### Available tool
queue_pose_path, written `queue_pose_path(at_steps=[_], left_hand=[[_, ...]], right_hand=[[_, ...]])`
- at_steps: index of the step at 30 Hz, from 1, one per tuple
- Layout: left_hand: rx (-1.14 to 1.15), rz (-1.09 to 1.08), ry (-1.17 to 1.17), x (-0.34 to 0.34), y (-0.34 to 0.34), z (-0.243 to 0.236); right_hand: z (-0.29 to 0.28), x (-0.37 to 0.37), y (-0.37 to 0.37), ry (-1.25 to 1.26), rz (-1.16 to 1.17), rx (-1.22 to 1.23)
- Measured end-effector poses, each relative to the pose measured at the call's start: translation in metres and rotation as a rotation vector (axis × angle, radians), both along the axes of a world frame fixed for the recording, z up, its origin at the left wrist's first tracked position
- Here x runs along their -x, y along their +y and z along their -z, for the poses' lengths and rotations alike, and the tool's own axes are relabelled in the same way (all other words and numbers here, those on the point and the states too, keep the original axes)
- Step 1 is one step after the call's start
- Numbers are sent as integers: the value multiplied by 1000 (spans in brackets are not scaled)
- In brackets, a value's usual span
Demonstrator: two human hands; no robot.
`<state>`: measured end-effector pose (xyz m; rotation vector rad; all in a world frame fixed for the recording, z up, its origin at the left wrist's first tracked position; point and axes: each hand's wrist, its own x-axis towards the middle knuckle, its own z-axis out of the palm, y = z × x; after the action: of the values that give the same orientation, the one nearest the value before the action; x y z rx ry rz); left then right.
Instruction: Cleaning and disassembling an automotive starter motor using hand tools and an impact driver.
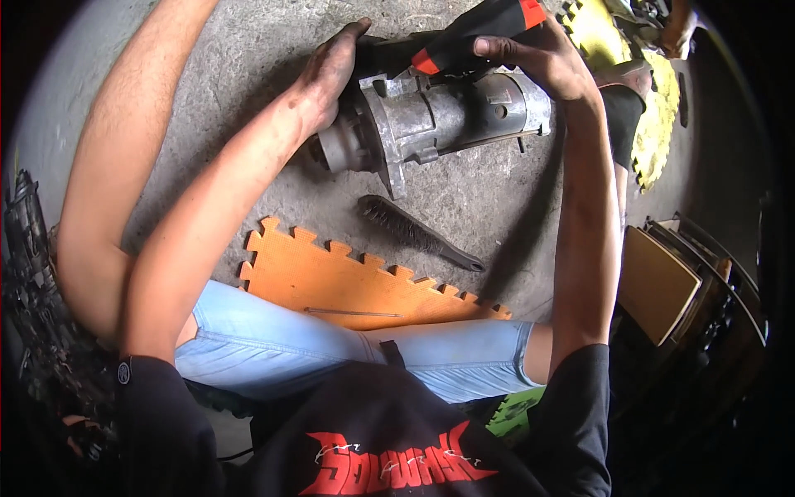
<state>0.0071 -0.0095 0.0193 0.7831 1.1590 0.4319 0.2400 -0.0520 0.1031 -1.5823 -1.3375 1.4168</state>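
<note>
I am working over a motor (468,112), which is lying on its side on the floor (497,195) in front of me, its blunt nose pointing to my left and its smooth barrel running to my right. My left hand (323,79) is resting against the motor's upper left side; most of its fingertips are passing out of sight, so I cannot tell how firmly they are gripping. My right hand (559,66) is holding a black tool (460,40) with 2 red ends, the thumb lying across its body and the other fingers largely hidden. The tool is slanting over the motor, its lower end near the flange (385,132); I cannot confirm contact at the tip from this view.

Assessment: the barrel is round and, in my judgement, liable to be rolling under a sideways load. My left hand should therefore be bearing down close to the flange while my right is guiding the tool. Pressure should be building gradually, with the thumb sitting back from the metal edges. A brush (418,234) is lying on the floor just beside the motor, on my side, and 1 thin rod (356,313) is lying on the orange mat (323,273); I am advising care that the motor does not roll onto the brush
</note>
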Motion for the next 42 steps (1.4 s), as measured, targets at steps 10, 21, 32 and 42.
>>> queue_pose_path(at_steps=[10,21,32,42], left_hand=[[216,41,-148,3,6,4],[-103,211,-40,45,8,1],[-215,318,26,73,-3,-14],[-288,620,257,176,6,-83]], right_hand=[[-14,40,-79,-124,343,-329],[-9,29,-142,12,470,3],[43,21,-184,-790,-194,135],[15,46,-229,-902,-247,184]])
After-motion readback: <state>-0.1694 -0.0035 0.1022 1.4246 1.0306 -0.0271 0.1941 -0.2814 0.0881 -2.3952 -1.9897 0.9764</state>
